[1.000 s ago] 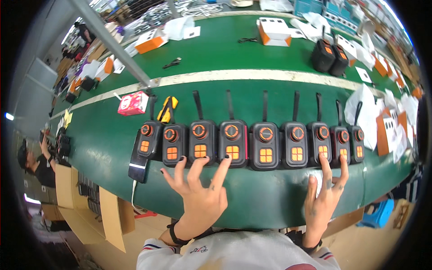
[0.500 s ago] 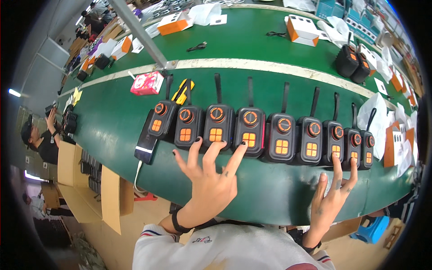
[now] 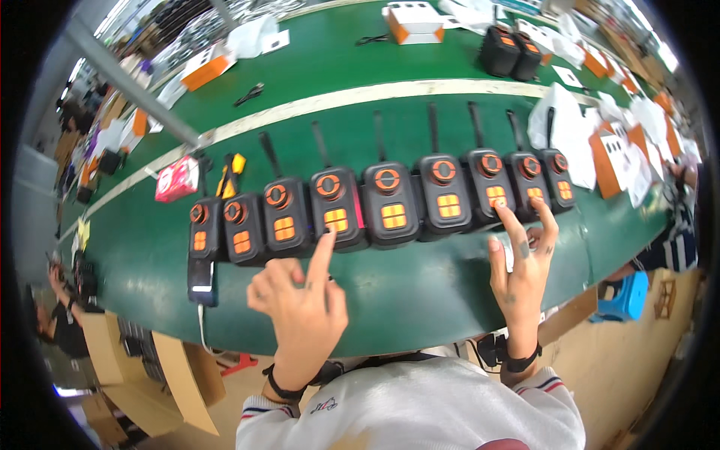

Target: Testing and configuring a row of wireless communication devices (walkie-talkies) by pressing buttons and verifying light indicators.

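A curved row of several black handheld devices [image 3: 388, 210] lies on the green table, each with an orange-ringed round knob, a block of orange buttons and a black strap. My left hand [image 3: 304, 307] has its index finger stretched to the lower buttons of a device with a red side edge [image 3: 358, 208]; its other fingers are bent. Toward the right end, my right hand [image 3: 521, 270] reaches two outstretched fingertips to the buttons of two neighbouring devices [image 3: 487, 176]. Neither hand grasps anything.
A phone [image 3: 202, 281] with a white cable lies by the row's left end. Behind it are a pink box [image 3: 178, 178] and a yellow-black object [image 3: 231, 174]. White-and-orange boxes [image 3: 414, 24] and plastic bags stand farther back. An open carton [image 3: 176, 382] sits lower left; a blue stool [image 3: 626, 298], lower right.
The view has shifted, so the row appears farther left and higher. My left hand has gone from several spread fingers on different devices to one extended index finger. The right fingertips stay at the buttons.
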`<state>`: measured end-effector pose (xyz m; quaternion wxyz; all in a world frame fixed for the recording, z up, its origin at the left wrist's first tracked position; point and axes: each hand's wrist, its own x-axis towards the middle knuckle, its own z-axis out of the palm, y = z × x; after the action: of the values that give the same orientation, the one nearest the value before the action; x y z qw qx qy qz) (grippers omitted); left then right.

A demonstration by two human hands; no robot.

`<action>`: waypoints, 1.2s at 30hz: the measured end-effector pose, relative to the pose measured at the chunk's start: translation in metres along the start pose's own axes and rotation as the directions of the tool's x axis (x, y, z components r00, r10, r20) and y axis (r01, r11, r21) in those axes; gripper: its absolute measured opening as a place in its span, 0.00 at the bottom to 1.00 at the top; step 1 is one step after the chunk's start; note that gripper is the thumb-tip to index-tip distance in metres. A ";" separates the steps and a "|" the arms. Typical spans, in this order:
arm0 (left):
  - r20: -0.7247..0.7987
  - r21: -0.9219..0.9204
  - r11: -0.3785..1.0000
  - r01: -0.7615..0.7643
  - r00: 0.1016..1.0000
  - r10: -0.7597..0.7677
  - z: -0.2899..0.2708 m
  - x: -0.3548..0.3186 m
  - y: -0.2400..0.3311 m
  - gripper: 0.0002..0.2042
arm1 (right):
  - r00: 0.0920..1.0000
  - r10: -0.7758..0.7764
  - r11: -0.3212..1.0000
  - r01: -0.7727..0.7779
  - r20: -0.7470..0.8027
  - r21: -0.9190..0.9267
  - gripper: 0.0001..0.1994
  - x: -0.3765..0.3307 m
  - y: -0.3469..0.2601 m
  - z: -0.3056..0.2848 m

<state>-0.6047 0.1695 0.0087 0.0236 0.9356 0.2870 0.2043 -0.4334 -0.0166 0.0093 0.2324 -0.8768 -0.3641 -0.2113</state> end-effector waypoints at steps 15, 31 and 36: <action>-0.171 -0.214 0.954 0.211 0.953 -0.250 -0.002 -0.012 -0.047 0.36 | 0.975 0.124 0.935 -0.177 -0.185 -0.308 0.15 -0.002 0.063 -0.015; -0.051 -0.543 0.801 0.253 0.942 -0.332 0.017 -0.014 -0.061 0.39 | 0.977 0.148 0.985 -0.159 -0.150 -0.061 0.16 -0.002 0.066 -0.011; 0.058 -0.662 0.678 0.318 0.924 -0.377 0.017 -0.012 -0.061 0.40 | 0.980 0.143 0.988 -0.149 -0.135 -0.033 0.16 -0.001 0.066 -0.012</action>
<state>-0.6390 0.2151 -0.0208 0.3790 0.7848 0.3692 0.3227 -0.3882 -0.0650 0.0014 0.2522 -0.8899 -0.2781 -0.2592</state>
